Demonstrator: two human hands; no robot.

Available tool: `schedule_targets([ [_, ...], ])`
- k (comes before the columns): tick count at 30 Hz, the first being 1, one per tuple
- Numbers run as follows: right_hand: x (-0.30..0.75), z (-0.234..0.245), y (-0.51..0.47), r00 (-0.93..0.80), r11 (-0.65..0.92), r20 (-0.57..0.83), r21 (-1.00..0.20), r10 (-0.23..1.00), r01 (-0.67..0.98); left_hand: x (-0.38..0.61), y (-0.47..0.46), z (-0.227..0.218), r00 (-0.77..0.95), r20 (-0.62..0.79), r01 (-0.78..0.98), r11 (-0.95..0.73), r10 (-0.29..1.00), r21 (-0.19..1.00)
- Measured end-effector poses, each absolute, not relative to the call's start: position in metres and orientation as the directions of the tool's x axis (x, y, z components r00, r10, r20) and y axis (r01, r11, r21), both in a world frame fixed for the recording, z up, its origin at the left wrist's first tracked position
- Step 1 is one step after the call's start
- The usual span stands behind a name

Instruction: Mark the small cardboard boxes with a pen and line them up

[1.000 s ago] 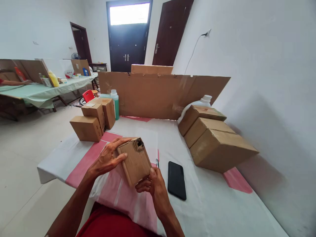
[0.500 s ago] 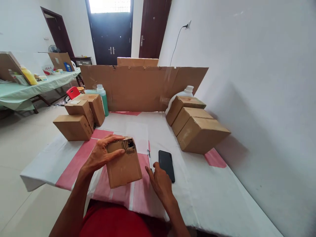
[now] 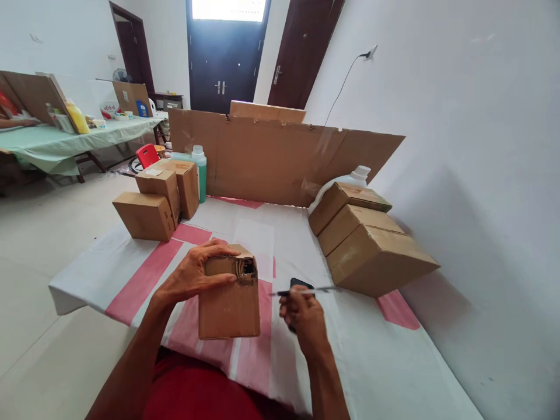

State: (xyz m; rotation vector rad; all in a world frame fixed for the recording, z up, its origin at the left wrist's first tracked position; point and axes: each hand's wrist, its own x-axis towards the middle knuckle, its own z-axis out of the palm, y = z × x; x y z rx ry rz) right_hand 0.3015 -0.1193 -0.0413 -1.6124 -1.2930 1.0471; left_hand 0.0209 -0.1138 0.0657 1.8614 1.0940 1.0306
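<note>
At far left, another person's arm [image 3: 20, 123] rests on a green-covered table [image 3: 52, 146], with a yellow bottle [image 3: 77, 119] to its right. Nearer, a red chair [image 3: 147, 156] stands behind three brown boxes [image 3: 142, 217] grouped on the left of your table [image 3: 376, 361]; a bottle of green liquid [image 3: 202, 178] is just beside them. Your left hand [image 3: 190, 274] grips the torn box [image 3: 228, 312] from its left, thumb on the broad face and fingers over the top edge. That box is at the near middle, a ragged hole in its upper right corner; you cannot tell whether its underside touches the cloth. Beyond it, a cardboard panel [image 3: 258, 160] spans the far edge. Your right hand [image 3: 306, 321] pinches a slim pen [image 3: 321, 290], slightly blurred, and partly covers a black phone [image 3: 301, 284]. Farther right, a white jug [image 3: 361, 173] stands behind three larger boxes [image 3: 376, 262].
</note>
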Motion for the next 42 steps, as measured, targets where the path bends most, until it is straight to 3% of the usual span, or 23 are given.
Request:
schedule_targets([
  [1, 0.299, -0.027, -0.122, 0.143, -0.067, -0.052, -0.993, 0.988, 0.101, 0.021, -0.114, 0.066, 0.318, 0.276, 0.323, -0.377, 0.907, 0.868],
  [3, 0.288, 0.002, -0.129, 0.148, 0.125, 0.082, -0.942, 0.986, -0.311, 0.022, -0.113, 0.067, 0.318, 0.291, 0.324, -0.392, 0.902, 0.861],
  [5, 0.272, 0.026, -0.135, 0.104, 0.228, 0.203, -0.855, 0.974, -0.466, 0.022, -0.114, 0.068, 0.319, 0.310, 0.325, -0.410, 0.896, 0.852],
  [10, 0.238, 0.044, -0.141, 0.067, 0.400, 0.399, -0.870, 0.915, -0.289, 0.023, -0.115, 0.069, 0.335, 0.355, 0.328, -0.461, 0.873, 0.824],
  [15, 0.233, 0.043, -0.140, 0.034, 0.440, 0.439, -0.896, 0.898, -0.059, 0.023, -0.115, 0.068, 0.352, 0.382, 0.329, -0.495, 0.854, 0.804],
  [22, 0.236, 0.042, -0.143, 0.014, 0.472, 0.472, -0.882, 0.882, 0.002, 0.020, -0.115, 0.066, 0.354, 0.381, 0.323, -0.494, 0.854, 0.807],
  [33, 0.256, 0.042, -0.152, 0.036, 0.359, 0.361, -0.932, 0.932, 0.049, 0.022, -0.116, 0.065, 0.303, 0.306, 0.347, -0.404, 0.902, 0.847],
  [38, 0.288, 0.026, -0.124, 0.246, 0.284, 0.273, -0.959, 0.930, -0.008, 0.023, -0.115, 0.070, 0.302, 0.262, 0.344, -0.361, 0.917, 0.867],
  [42, 0.295, -0.016, -0.100, 0.066, 0.040, 0.066, -0.942, 0.996, 0.332, 0.025, -0.115, 0.071, 0.292, 0.258, 0.348, -0.354, 0.921, 0.868],
])
